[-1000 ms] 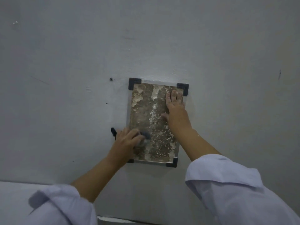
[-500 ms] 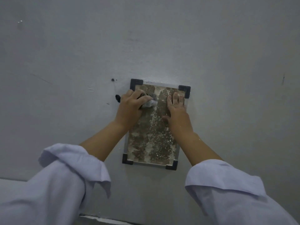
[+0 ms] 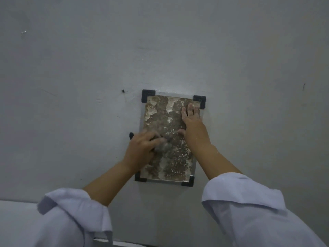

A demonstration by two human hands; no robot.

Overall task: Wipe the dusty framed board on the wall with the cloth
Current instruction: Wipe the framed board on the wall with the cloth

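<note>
A small framed board [image 3: 161, 111] with a silver rim and black corner caps hangs on the grey wall. Its face is mottled brown with patches of white dust. My left hand [image 3: 142, 148] grips a small grey cloth [image 3: 164, 146] and presses it against the board's left middle; the hand is motion-blurred. A dark tip of the cloth [image 3: 131, 135] sticks out left of the hand. My right hand [image 3: 193, 127] lies flat on the board's upper right part, fingers straight and pointing up.
The grey wall [image 3: 71, 68] surrounds the board, with a small dark screw hole [image 3: 123, 91] left of the top corner. A pale ledge [image 3: 16, 220] runs along the bottom left. My white sleeves fill the lower corners.
My left hand with the cloth went from the board's lower left up to the top left, and has now come back down to the left middle. My right hand stayed flat in place.
</note>
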